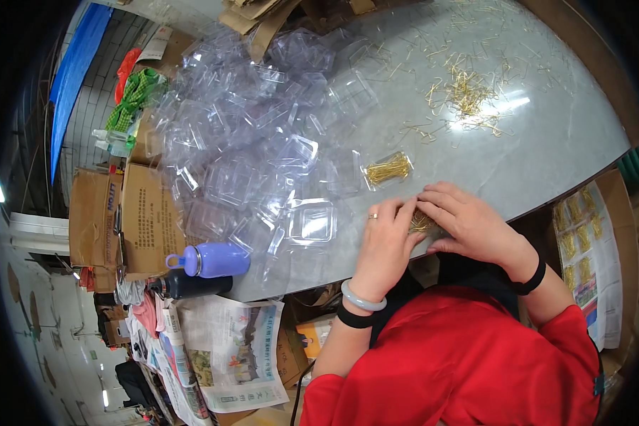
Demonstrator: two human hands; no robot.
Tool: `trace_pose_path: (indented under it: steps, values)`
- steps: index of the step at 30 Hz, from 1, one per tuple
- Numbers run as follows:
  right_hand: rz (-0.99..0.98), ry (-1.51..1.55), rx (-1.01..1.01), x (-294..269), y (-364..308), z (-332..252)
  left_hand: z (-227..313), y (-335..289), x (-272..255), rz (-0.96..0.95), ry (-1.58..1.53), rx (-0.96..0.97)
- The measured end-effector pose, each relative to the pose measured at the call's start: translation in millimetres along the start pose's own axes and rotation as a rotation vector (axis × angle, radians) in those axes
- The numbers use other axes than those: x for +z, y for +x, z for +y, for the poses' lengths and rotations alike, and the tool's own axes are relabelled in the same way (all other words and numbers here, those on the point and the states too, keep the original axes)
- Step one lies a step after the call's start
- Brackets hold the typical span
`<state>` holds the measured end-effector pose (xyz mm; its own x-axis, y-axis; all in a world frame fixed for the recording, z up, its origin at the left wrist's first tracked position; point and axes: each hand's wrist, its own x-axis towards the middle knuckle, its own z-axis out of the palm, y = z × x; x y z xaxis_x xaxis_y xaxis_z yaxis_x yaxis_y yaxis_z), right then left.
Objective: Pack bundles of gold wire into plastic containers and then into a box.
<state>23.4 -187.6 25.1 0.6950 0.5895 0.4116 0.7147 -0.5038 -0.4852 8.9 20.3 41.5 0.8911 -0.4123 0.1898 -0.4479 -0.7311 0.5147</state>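
Note:
At the table's front edge my left hand [388,239] and my right hand [467,219] come together around a bunch of gold wire hooks [422,223]. The fingers of both hands are closed in on it from either side, covering most of it. Whether a plastic shell surrounds this bunch, I cannot tell. Just beyond my left fingertips lies a clear plastic box [368,186] holding a neat stack of gold hooks [388,169]. A large heap of empty clear plastic clamshells [238,177] spreads to the left. Farther off, a loose pile of gold hooks [468,92] is scattered on the grey table [547,153].
A purple bottle [222,260] and a black bottle [192,286] lie at the table's left edge, near cardboard boxes [145,220]. At right, below table height, a carton [621,213] holds several filled packs [582,238]. Newspaper [227,355] hangs at lower left.

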Motion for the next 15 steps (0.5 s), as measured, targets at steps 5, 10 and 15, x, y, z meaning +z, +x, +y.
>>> trace_pose_path:
  steps: [5,10,15]
  values:
    - [0.038,-0.011,0.002,6,-1,3,5,-3,10,0.044,0.053,-0.164]
    - [0.077,0.018,0.084,8,1,10,9,-4,7,0.036,-0.444,-0.25]
    - [0.067,0.043,0.067,-1,5,10,10,-12,12,0.096,-0.645,-0.244]
